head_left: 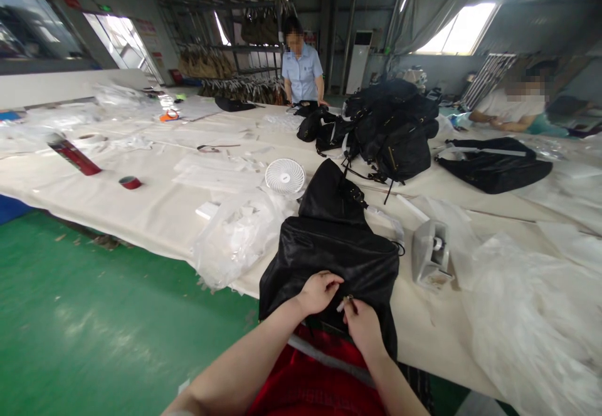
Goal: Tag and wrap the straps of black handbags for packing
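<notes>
A black bag [329,240] lies on the cloth-covered table [155,209] in front of me, its near end hanging over the table's edge. My left hand [318,292] grips the bag's fabric near its opening, fingers curled shut. My right hand [361,320] pinches a small metal piece, apparently a zipper pull [347,300], at the same spot. The two hands almost touch. A red lining or cloth [320,384] shows below the bag near my body.
Crumpled clear plastic bags [237,234] lie left of the bag, a small white fan [285,176] behind it, a tape dispenser [430,254] to its right. A heap of black bags [392,127] sits further back. Two people work at the far side. Green floor [94,322] lies at left.
</notes>
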Tool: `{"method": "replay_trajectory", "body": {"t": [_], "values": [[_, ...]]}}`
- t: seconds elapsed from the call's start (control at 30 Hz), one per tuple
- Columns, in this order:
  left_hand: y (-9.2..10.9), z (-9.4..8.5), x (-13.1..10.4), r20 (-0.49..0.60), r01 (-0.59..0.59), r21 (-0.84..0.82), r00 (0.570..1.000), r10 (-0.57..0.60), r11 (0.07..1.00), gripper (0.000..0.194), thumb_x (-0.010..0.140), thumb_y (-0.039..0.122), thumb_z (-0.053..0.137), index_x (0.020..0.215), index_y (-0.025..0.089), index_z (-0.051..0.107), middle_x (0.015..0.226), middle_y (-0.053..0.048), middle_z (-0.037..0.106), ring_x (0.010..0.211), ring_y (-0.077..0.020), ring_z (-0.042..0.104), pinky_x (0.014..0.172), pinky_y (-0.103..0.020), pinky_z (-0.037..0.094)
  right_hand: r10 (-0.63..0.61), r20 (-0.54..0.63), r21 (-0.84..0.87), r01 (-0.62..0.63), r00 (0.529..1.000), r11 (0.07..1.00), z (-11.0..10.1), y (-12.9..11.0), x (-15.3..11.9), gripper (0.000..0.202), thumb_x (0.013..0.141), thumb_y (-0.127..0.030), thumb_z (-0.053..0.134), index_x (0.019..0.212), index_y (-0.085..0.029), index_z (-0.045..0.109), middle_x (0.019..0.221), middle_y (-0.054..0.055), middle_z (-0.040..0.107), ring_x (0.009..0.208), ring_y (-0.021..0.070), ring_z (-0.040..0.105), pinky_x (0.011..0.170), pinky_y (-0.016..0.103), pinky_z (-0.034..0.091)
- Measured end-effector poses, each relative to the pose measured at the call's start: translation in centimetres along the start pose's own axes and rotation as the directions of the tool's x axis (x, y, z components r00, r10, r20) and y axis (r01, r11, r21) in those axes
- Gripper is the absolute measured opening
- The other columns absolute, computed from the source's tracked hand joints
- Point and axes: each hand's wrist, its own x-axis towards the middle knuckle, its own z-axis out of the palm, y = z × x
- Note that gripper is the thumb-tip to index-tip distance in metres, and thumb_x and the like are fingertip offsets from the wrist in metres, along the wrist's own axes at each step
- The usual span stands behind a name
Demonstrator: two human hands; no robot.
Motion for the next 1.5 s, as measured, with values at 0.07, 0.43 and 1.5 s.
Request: {"method": "replay_trajectory", "body": {"t": [0.07, 0.43, 1.5], "values": [[0.0, 0.1, -0.1, 0.004, -0.003, 0.0, 1.0, 0.003, 1.0, 0.03, 0.086, 0.018, 0.046, 0.103, 0.022, 0.07, 0.091, -0.003, 0.066, 0.081, -0.0145, 0.061, 0.081, -0.028, 0.052, 0.038, 0.048, 0.008, -0.039, 0.998, 0.999, 0.4, -1.0, 0.5, 0.032, 0.083, -0.037, 0.047, 0.054, -0.024, 0.053, 0.045, -0.003, 0.055, 0.035, 0.0132, 0.047, 0.042, 0.028, 0.034], [1.2, -0.7, 0.1, 0.117, 0.101, -0.087, 0.989, -0.091, 0.991, 0.03, 0.087, 0.019, 0.044, 0.107, 0.019, 0.067, 0.083, -0.002, 0.07, 0.074, -0.0139, 0.065, 0.076, -0.026, 0.053, -0.002, -0.059, -0.084, -0.003, 0.998, 0.996, 0.3, 0.2, -0.5, 0.026, 0.085, -0.021, 0.044, 0.063, -0.022, 0.057, 0.063, 0.005, 0.066, 0.048, 0.0167, 0.06, 0.046, 0.028, 0.04], [4.4, -1.3, 4.3, 0.417, -0.361, 0.532, 0.899, 0.134, 0.766, 0.019, 0.081, 0.035, 0.066, 0.092, 0.022, 0.071, 0.092, -0.004, 0.068, 0.089, -0.0218, 0.065, 0.078, -0.031, 0.05, 0.005, 0.071, 0.122, -0.013, 0.997, 0.992, -1.1, 2.9, -0.2, 0.031, 0.085, -0.046, 0.043, 0.082, -0.02, 0.06, 0.069, 0.003, 0.068, 0.046, 0.0151, 0.058, 0.047, 0.027, 0.043]]}}
